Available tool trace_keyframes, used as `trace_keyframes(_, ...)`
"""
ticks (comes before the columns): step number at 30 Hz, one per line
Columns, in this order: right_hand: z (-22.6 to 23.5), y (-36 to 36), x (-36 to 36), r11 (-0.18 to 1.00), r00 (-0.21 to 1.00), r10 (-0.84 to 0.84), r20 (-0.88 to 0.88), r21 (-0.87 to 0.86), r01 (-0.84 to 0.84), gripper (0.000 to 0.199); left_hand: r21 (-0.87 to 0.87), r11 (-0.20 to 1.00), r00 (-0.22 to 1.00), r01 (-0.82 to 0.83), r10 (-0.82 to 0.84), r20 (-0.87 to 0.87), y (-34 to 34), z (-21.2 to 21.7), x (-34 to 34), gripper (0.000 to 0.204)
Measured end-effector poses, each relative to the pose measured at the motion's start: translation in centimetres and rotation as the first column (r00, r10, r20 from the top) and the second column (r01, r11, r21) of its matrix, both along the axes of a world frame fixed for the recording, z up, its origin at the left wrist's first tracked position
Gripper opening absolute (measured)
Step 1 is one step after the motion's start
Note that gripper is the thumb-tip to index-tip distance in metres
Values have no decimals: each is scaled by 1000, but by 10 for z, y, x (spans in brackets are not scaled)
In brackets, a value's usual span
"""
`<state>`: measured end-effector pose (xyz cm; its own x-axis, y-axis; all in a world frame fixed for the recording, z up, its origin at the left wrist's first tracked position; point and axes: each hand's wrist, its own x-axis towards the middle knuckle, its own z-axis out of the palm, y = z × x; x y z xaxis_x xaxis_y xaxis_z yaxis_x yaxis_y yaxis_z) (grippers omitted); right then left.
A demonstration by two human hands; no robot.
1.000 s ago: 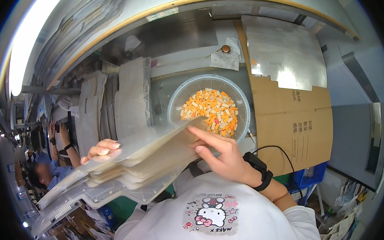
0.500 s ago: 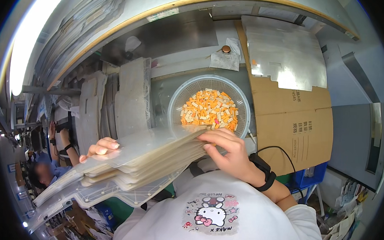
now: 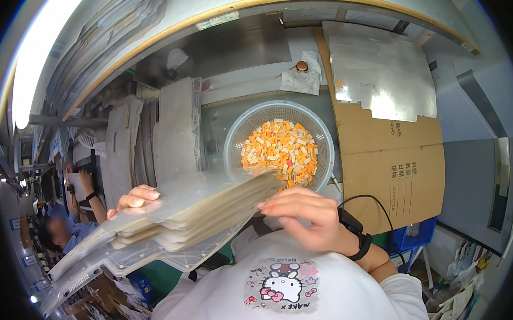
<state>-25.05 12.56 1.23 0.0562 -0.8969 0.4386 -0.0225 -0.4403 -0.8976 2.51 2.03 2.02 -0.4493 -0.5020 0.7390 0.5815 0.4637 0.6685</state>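
I hold a thick stack of flat clear plastic sheets (image 3: 174, 219) slanting from the lower left up toward the middle. My left hand (image 3: 133, 198) grips the stack's far edge, fingers curled over the top. The near right end of the stack is pinched by my right hand (image 3: 305, 219), which wears a black wrist strap. Just beyond the stack's upper end sits a round white mesh basket (image 3: 240, 131) filled with several small orange and pale pieces (image 3: 280, 152).
Flattened brown cardboard (image 3: 393, 166) lies to the right of the basket with shiny clear sheets (image 3: 380, 74) on it. Upright stacks of grey sheets (image 3: 175, 128) stand to the left. Another person (image 3: 64, 231) works at the far left. A blue crate (image 3: 413, 235) sits lower right.
My right hand has slid down along the stack's end, and the stack has tilted lower, uncovering more of the basket.
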Motion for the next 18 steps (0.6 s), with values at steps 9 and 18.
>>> trace_keyframes(9,-18,-3,9,885,1000,29,-8,466,-22,19,-82,995,998,-54,55,19,-1,0,-3,39)
trace_keyframes(18,-37,-17,25,555,875,-27,483,736,-388,22,-48,998,999,-38,37,-24,-1,0,-8,38)
